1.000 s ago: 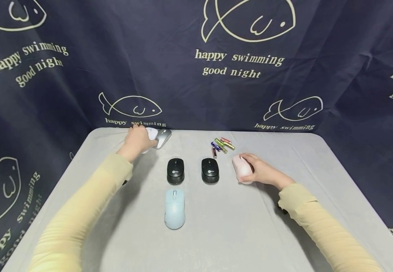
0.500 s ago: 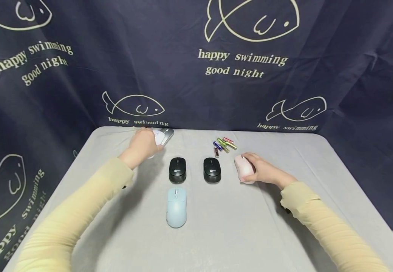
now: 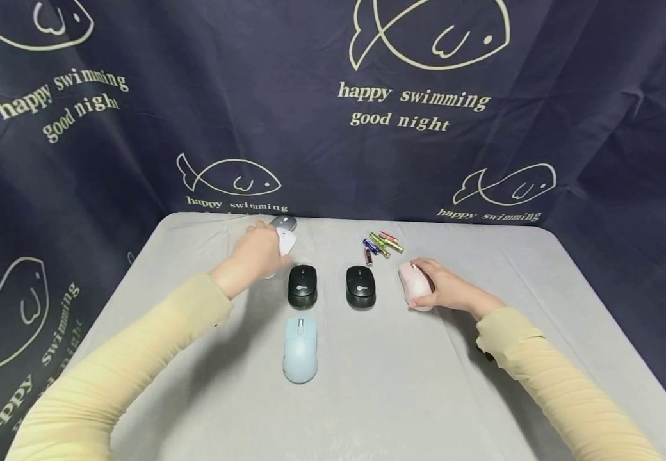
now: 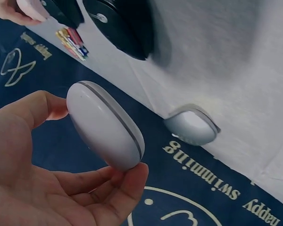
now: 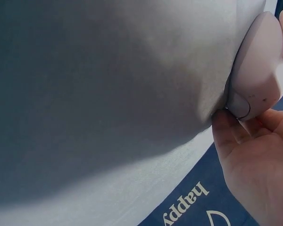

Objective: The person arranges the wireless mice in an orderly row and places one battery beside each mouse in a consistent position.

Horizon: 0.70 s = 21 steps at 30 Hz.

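Note:
A white computer mouse (image 4: 101,125) is held between the thumb and fingers of my left hand (image 3: 255,253), at the back left of the table. In the left wrist view it looks raised off the cloth, its side seam turned to the camera. Just behind it lies a grey mouse (image 3: 283,223), partly covered by the white one in the head view. On the right, my right hand (image 3: 449,291) grips a pink mouse (image 3: 414,285) by its sides, and that mouse rests on the table. Nearest to the left hand's front is a black mouse (image 3: 302,286).
A second black mouse (image 3: 360,286) stands between the first and the pink one. In front lies a light blue mouse (image 3: 300,350). Several small coloured batteries (image 3: 381,244) are piled towards the back. Dark fish-print curtains (image 3: 333,160) hang behind the grey-covered table (image 3: 414,390).
My left hand has carried the white mouse right and nearer, away from the back left edge. The grey mouse appears to have turned a little. My right hand stays on the pink mouse.

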Each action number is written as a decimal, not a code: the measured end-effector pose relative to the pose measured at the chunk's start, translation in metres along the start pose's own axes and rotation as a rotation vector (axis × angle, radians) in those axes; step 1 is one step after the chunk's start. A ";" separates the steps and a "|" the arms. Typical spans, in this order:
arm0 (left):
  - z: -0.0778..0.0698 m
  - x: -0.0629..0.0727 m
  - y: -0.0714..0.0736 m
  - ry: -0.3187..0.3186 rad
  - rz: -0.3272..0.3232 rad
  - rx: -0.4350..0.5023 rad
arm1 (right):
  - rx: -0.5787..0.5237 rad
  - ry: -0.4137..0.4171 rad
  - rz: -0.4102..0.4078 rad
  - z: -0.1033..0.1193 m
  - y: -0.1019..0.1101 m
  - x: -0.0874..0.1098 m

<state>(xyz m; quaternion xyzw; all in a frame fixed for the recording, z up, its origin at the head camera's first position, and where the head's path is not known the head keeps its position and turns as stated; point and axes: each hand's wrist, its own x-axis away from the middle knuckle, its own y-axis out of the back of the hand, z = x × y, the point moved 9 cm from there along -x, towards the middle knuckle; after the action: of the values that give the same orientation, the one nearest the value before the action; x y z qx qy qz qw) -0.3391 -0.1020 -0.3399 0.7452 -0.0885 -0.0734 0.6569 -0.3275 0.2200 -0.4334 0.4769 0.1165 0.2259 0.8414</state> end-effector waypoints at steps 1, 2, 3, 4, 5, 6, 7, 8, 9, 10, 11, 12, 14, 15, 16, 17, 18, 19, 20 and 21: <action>-0.002 0.001 0.001 -0.005 0.001 -0.003 | -0.001 -0.001 0.000 0.000 0.000 0.000; -0.004 0.002 0.001 -0.007 0.004 -0.001 | -0.001 -0.003 0.000 0.000 0.000 -0.001; -0.007 0.004 0.001 -0.013 0.006 -0.003 | -0.002 -0.006 0.000 -0.001 -0.001 -0.001; -0.009 0.005 0.000 -0.021 0.008 -0.009 | 0.000 -0.004 0.000 -0.001 -0.001 -0.001; -0.012 0.006 0.000 -0.030 0.010 -0.017 | -0.001 -0.007 0.001 -0.002 -0.001 -0.001; -0.015 0.007 -0.001 -0.037 0.013 -0.022 | -0.003 -0.009 0.003 -0.002 -0.001 -0.001; -0.017 0.008 -0.002 -0.045 0.018 -0.029 | -0.004 -0.012 0.005 -0.003 -0.001 -0.001; -0.020 0.009 -0.002 -0.053 0.022 -0.037 | -0.005 -0.013 0.007 -0.003 -0.001 -0.001; -0.023 0.010 -0.003 -0.067 0.021 -0.052 | -0.006 -0.013 0.008 -0.004 -0.001 -0.001; -0.026 0.011 -0.003 -0.078 0.020 -0.061 | -0.008 -0.014 0.009 -0.004 0.000 -0.001; -0.029 0.013 -0.002 -0.089 0.015 -0.067 | -0.009 -0.017 0.011 -0.004 -0.001 -0.001; -0.032 0.015 -0.002 -0.101 0.012 -0.074 | -0.009 -0.016 0.012 -0.003 -0.001 -0.001; -0.038 0.019 0.000 -0.126 0.000 -0.080 | -0.008 -0.013 0.012 -0.003 -0.001 -0.001; -0.042 0.021 0.000 -0.144 -0.010 -0.085 | -0.007 -0.010 0.012 -0.003 -0.001 -0.001; -0.045 0.023 0.001 -0.157 -0.016 -0.083 | -0.009 -0.010 0.012 -0.003 -0.001 -0.001; -0.049 0.025 0.001 -0.170 -0.023 -0.083 | -0.009 -0.009 0.012 -0.003 -0.001 -0.001; -0.052 0.027 0.002 -0.182 -0.029 -0.081 | -0.010 -0.008 0.011 -0.003 -0.001 -0.001; -0.055 0.028 0.002 -0.191 -0.033 -0.075 | -0.010 -0.007 0.010 -0.003 -0.001 -0.001; -0.058 0.030 0.002 -0.204 -0.039 -0.075 | -0.011 -0.006 0.010 -0.002 -0.001 -0.001; -0.060 0.032 0.003 -0.214 -0.045 -0.070 | -0.012 -0.006 0.009 -0.002 -0.001 -0.001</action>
<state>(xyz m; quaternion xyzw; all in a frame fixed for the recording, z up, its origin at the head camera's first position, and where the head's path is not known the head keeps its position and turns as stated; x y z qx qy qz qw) -0.2945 -0.0515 -0.3295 0.7113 -0.1388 -0.1701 0.6677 -0.3287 0.2206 -0.4356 0.4732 0.1106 0.2289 0.8435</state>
